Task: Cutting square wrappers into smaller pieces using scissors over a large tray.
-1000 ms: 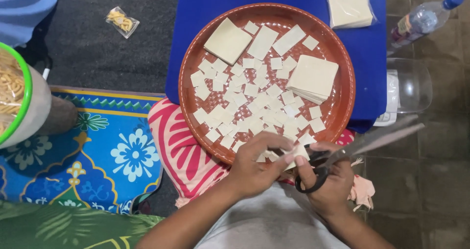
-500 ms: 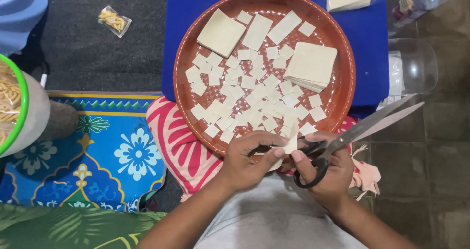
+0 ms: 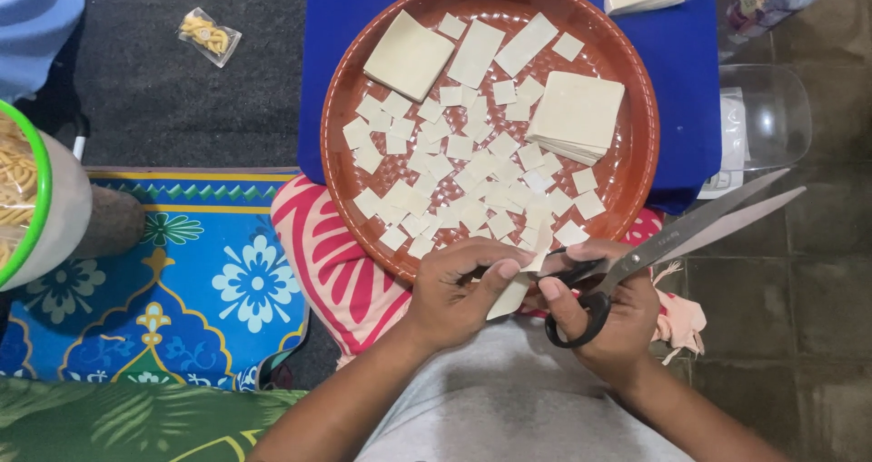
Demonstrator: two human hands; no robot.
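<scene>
Pale dough strip [image 3: 510, 291], thin and cream-coloured, sits pinched between the thumb and fingers of the left hand [image 3: 459, 291], just below the near rim of the round brown tray [image 3: 338, 126]. The right hand [image 3: 607, 321] has its fingers closed through the black loops of a pair of scissors [image 3: 677, 235], whose long steel blades stand apart and point off to the right, away from the strip. By my reading this is the cutting step: a strip is being snipped into small squares over the tray's edge.

Small cut squares [image 3: 454, 176] already cover much of the tray, with a whole wrapper sheet [image 3: 409, 55] at the upper left, two longer strips [image 3: 498, 49] beside it and a stack of uncut sheets [image 3: 576, 112] on the right. The tray rests on a blue cloth [image 3: 686, 71], and its near edge lies over a pink patterned fabric [image 3: 336, 262] on the person's lap.

For a next cut, the spread blades would need to swing back so the strip's free end lies between them, square to the edge, with the left fingertips kept clear of the closing steel.
</scene>
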